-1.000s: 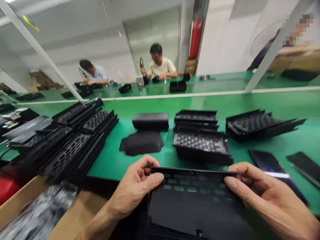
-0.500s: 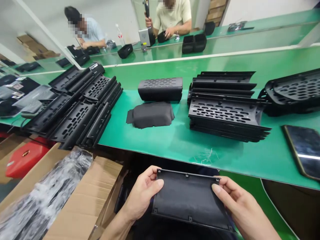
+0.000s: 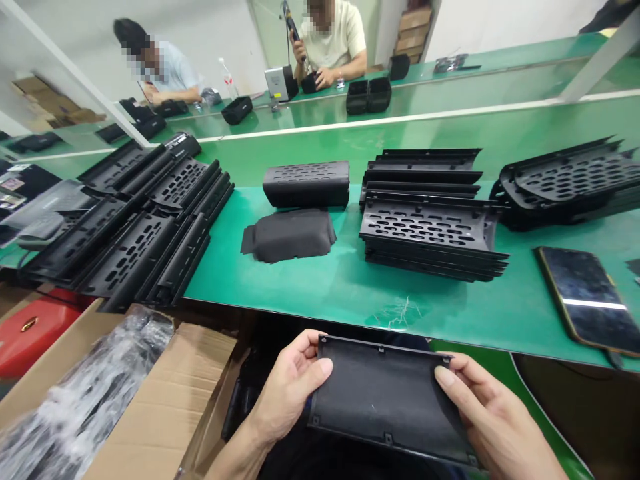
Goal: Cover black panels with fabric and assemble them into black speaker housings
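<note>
Between my hands is a curved black plastic cover (image 3: 387,397), its inner side facing me, with small screw tabs along the long edges. No slots show through it; a smooth dark surface fills its inside. My left hand (image 3: 287,387) grips the left end, thumb on the inner face. My right hand (image 3: 483,400) pinches the right end the same way. Beyond the cover, on the green table (image 3: 300,293), lie a pile of dark, thin cut sheets (image 3: 290,235) and a slotted black cover (image 3: 307,181) resting with its outer side up.
Stacked slotted covers stand at the middle right (image 3: 425,230), far right (image 3: 570,180) and left (image 3: 135,240). A phone (image 3: 590,300) lies near the right table edge. An open cardboard box (image 3: 160,400) holding plastic-wrapped parts sits lower left. Two people work across the bench.
My view has turned slightly right, so the table things appear further left. Both hands still hold the cover, which is slightly further right in view.
</note>
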A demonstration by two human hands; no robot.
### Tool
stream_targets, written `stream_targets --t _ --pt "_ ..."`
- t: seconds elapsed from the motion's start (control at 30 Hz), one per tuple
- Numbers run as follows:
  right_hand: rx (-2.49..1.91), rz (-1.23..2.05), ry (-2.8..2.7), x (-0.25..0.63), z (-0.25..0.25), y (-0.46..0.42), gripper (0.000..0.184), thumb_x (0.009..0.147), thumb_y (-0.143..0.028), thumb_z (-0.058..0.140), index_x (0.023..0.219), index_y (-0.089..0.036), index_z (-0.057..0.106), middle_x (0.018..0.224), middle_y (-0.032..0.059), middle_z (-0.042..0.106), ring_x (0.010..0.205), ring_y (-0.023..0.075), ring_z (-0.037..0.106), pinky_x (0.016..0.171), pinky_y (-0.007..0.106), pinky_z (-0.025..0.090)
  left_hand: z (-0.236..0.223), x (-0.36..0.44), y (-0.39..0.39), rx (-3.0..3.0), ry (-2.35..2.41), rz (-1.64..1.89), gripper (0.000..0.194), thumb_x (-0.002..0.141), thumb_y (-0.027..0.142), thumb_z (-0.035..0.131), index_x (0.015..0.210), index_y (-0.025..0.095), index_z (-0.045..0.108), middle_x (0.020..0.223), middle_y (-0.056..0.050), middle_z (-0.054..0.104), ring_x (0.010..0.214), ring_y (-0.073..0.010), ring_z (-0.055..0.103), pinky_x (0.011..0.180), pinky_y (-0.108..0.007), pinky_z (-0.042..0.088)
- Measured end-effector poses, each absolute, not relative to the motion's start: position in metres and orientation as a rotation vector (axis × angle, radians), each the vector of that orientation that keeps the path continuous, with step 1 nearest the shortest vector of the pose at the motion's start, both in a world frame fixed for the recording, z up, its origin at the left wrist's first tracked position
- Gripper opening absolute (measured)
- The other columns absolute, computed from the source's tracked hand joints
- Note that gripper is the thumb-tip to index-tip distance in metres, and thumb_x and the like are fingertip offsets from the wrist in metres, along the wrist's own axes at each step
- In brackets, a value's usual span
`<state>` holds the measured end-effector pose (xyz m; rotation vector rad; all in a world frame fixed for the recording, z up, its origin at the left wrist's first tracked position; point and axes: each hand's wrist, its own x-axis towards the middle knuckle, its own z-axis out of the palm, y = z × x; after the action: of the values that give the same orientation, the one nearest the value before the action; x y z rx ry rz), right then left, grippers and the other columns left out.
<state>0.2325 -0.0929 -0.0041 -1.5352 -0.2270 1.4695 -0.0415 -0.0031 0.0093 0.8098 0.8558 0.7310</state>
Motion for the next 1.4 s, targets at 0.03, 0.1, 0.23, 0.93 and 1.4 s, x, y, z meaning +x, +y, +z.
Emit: stream_targets --t 0.03,0.1,0.23,0.93,1.4 --pt "-1.536 1.429 -0.229 0.234 -0.002 -0.093 0.051 0.068 -0.054 0.095 0.103 -0.029 0.069 0.090 -0.0011 0.068 0.079 0.0199 0.065 0.064 0.023 0.057 0.010 -0.040 -0.002 0.825 0.839 0.740 0.030 0.094 0.036 0.078 0.119 0.023 0.068 0.112 -0.007 0.069 0.103 -0.0177 0.065 0.094 -0.028 0.051" --pt "-1.532 1.369 -0.277 0.238 0.000 -0.094 0.049 0.068 -0.053 0.095 0.101 -0.029 0.068 0.088 -0.0016 0.065 0.078 0.0184 0.063 0.062 0.020 0.055 0.014 -0.036 0.001 0.869 0.793 0.750 0.035 0.094 0.036 0.078 0.125 0.024 0.067 0.118 -0.009 0.069 0.109 -0.0206 0.065 0.098 -0.031 0.051" --pt "-1.540 1.274 -0.424 0.247 -0.002 -0.100 0.044 0.078 -0.052 0.089 0.109 -0.031 0.068 0.106 0.0011 0.068 0.097 0.0205 0.063 0.079 0.019 0.058 0.019 -0.035 0.003 0.951 0.723 0.728 0.046 0.093 0.034 0.079 0.136 0.025 0.063 0.128 -0.011 0.068 0.115 -0.0245 0.065 0.098 -0.032 0.053" --pt "-1.511 1.242 -0.246 0.273 -0.022 -0.108 0.057 0.068 -0.059 0.094 0.111 -0.032 0.067 0.101 0.0007 0.068 0.092 0.0209 0.062 0.069 0.018 0.057 0.024 -0.001 0.006 1.029 0.773 0.712 0.046 0.096 0.032 0.076 0.140 0.027 0.064 0.134 -0.010 0.068 0.122 -0.0241 0.064 0.105 -0.032 0.051" --pt "-1.263 1.192 -0.022 0.308 -0.005 -0.131 0.073 0.061 -0.053 0.100 0.123 -0.030 0.068 0.107 0.0036 0.075 0.095 0.0229 0.070 0.070 0.022 0.060 0.048 0.079 0.000 0.979 0.861 0.746 0.038 0.087 0.037 0.085 0.121 0.022 0.078 0.110 -0.008 0.078 0.101 -0.0203 0.071 0.090 -0.025 0.053"
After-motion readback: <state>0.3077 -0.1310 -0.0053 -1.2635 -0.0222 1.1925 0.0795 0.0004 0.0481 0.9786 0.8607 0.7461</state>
